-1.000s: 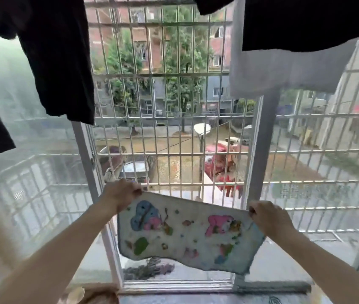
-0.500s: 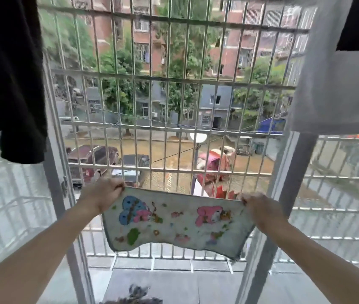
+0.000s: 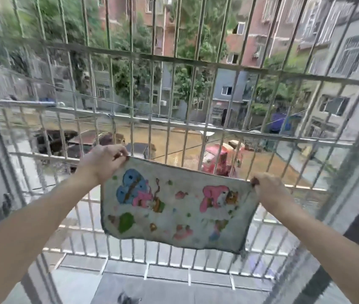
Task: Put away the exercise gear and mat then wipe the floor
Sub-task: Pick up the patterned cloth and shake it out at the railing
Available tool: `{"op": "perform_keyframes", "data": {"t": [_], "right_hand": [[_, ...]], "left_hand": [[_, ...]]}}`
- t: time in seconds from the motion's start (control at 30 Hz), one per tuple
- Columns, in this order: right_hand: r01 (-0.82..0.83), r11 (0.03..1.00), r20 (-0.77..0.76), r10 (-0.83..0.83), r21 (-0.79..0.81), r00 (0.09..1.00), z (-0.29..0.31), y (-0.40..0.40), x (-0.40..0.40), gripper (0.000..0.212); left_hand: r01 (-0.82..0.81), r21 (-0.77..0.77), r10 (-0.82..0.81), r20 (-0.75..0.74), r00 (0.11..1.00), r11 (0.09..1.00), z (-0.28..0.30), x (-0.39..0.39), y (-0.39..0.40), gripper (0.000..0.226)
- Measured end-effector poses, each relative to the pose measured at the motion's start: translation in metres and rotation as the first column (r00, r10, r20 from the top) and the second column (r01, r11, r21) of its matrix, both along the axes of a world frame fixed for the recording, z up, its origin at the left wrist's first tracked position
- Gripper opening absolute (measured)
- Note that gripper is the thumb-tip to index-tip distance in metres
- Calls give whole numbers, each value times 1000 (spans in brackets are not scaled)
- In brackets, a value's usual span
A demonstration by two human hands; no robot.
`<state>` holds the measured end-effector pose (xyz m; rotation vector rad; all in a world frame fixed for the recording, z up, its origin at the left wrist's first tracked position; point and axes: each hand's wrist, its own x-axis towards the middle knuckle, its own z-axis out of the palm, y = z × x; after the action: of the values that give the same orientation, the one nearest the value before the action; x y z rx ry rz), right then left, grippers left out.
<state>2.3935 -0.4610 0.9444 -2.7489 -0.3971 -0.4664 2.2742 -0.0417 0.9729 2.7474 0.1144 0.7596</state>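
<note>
A: The cloth is hanging spread out between our two hands, in front of the window grille, with its printed side facing us.

B: Why are we holding it by the top corners?

A: So it is hanging flat. Our left hand is pinching the corner at ten o'clock, fingers curled over the hem; our right hand is gripping the corner at three o'clock the same way. The top edge is pulling taut between them and the lower edge is sagging free.

B: And why out here by the bars?

A: We are probably opening it out, either to shake it or to hang it on a rail. We are judging that the wiping cloth is being handled, though whether before or after the floor we cannot tell.

B: Anything below?

A: A ledge at six o'clock, with something dark and blurred on it.
</note>
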Motion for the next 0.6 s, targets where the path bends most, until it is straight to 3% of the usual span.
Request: {"op": "perform_keyframes", "data": {"t": [0.13, 0.37, 0.6], "right_hand": [[-15, 998, 89, 10, 55, 996, -1, 7, 53, 19], [-6, 993, 108, -6, 114, 994, -8, 19, 115, 15], [47, 993, 158, -63, 107, 985, 14, 34, 151, 16]], "left_hand": [[-20, 36, 20, 7, 1000, 999, -9, 41, 3, 13], [-28, 95, 24, 39, 999, 995, -4, 102, 20, 16], [-1, 250, 2, -1, 1000, 968, 12, 159, 38, 23]]}}
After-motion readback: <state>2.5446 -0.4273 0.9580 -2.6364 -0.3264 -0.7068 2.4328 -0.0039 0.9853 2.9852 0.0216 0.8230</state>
